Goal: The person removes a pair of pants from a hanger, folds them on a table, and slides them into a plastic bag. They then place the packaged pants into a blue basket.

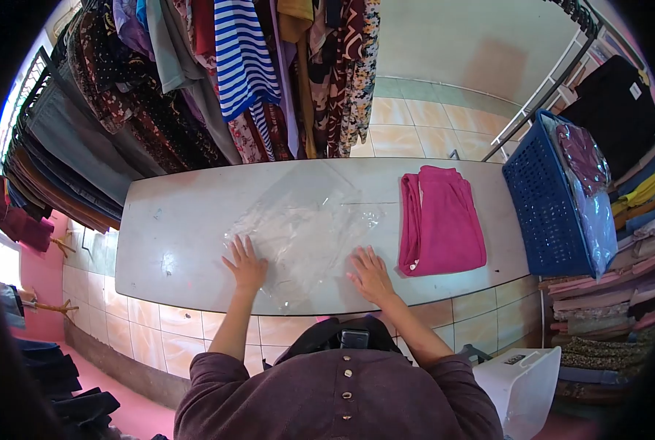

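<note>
A clear plastic bag [298,227] lies spread flat on the white table [173,220]. My left hand [247,264] rests on its left edge with the fingers spread. On the bag's lower right side lies my right hand [371,275], palm down, its fingers apart. Neither hand grips anything. To the right of my right hand, a folded pink garment [444,224] sits on the table, apart from the bag.
A blue basket [551,205] with plastic-wrapped items stands at the table's right end. Hanging clothes [247,66] line the far side and the left. Folded fabrics [598,330] are stacked at the right. A white plastic bin [521,389] stands at the lower right.
</note>
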Tool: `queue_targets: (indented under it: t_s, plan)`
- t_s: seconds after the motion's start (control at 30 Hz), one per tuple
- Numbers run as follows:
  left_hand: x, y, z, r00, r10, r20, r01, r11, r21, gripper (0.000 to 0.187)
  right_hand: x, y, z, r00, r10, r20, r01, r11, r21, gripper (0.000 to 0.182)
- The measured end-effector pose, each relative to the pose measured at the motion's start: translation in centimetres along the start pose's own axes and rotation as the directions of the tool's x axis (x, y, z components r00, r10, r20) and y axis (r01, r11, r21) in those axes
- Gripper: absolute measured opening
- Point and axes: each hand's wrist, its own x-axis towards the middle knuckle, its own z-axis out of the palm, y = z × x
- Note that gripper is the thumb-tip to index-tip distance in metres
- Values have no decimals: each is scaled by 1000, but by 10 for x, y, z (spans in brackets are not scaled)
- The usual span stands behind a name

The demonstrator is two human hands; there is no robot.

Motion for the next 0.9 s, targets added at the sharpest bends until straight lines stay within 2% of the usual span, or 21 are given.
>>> queue_targets:
  t_s: [0.03,0.07,0.1,0.13,0.17,0.27,0.3,0.37,0.47,0.5,0.57,0.6,0.67,0.7,0.77,0.87,0.9]
  plan:
    - [-4,3,11,993,1,-117,-6,999,-38,116,-4,2,6,1000,2,11,-1,999,-55,45]
    - [-2,2,-11,990,34,133,-7,980,-200,118,-5,3,11,1000,7,21,-5,994,-108,46]
    - [-1,2,-58,924,106,367,32,936,-352,120,2,1,6,977,69,200,-56,996,-66,47]
    - [1,3,-84,798,211,564,111,870,-481,123,13,-4,-8,918,119,378,-114,993,-35,49]
    - [-3,1,-64,847,279,453,2,850,-527,131,17,-6,-17,821,157,550,-176,984,-17,51]
    - [17,-29,-71,744,546,385,-236,753,-614,134,3,8,-5,983,74,169,-84,995,52,55]
    - [25,-36,-78,732,550,403,-204,741,-640,139,-3,12,-1,980,97,176,-95,995,-18,56]
    - [24,-37,-81,787,465,405,-143,777,-614,128,-10,16,4,974,143,174,-117,981,-152,57]
    - [8,-18,-54,873,316,372,-31,797,-603,109,-7,4,14,971,223,83,-225,974,21,61]
    - [-1,-9,-45,896,264,358,8,795,-607,102,-2,-4,17,983,133,124,-141,989,54,63]
    - [-9,-2,-61,924,222,311,-8,825,-565,91,9,-17,22,980,-49,191,24,991,130,67]
    - [-9,0,-67,938,200,283,-15,839,-544,86,10,-13,24,970,-63,235,44,995,86,68]
    - [-8,1,-66,939,194,285,-6,836,-548,89,10,-3,32,943,-86,323,89,996,6,71]
    - [-8,0,-65,938,189,289,0,837,-548,90,7,5,33,966,44,256,-32,998,-52,71]
    - [-8,-1,-66,941,191,278,-7,835,-550,90,3,28,26,953,287,101,-271,952,-144,70]
    - [-9,0,-63,945,184,270,-6,836,-549,89,2,38,23,932,360,45,-356,930,-88,69]
    - [-9,1,-62,947,179,268,-3,836,-548,89,2,37,25,939,335,77,-326,939,-107,64]
